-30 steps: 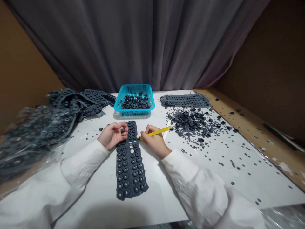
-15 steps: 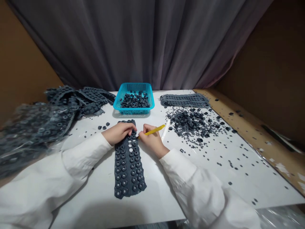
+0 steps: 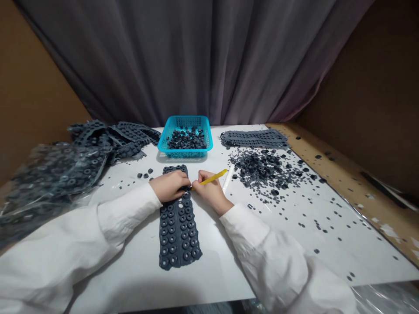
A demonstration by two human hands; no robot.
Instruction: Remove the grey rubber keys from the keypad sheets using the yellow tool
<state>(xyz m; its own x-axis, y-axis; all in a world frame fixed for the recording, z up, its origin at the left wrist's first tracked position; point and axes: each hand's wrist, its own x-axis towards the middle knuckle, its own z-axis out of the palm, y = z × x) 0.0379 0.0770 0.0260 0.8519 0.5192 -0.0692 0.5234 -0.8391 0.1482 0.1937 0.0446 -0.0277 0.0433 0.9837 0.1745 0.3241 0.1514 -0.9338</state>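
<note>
A dark rubber strip (image 3: 177,235) with rows of raised rings lies lengthwise on the white table in front of me. A pale round gap shows in it just below my fingers. My left hand (image 3: 170,186) rests across the strip's upper part, its fingers bent and pressed on the strip near its right edge; what they grip, if anything, is hidden. Closed round a yellow tool (image 3: 214,177), my right hand (image 3: 207,190) is at the strip's right edge, with the tool's tip beside my left fingertips.
A blue basket (image 3: 185,152) of small dark pieces stands behind the strip. Loose pieces (image 3: 262,168) and a flat dark sheet (image 3: 254,138) lie at right, near a white stick (image 3: 228,178). Dark sheets (image 3: 127,137) and a clear bag (image 3: 65,170) of pieces are piled at left.
My left hand has moved slightly right and down along the strip, its fingers now covering part of the gaps. My right hand has barely moved. The view has shifted slightly.
</note>
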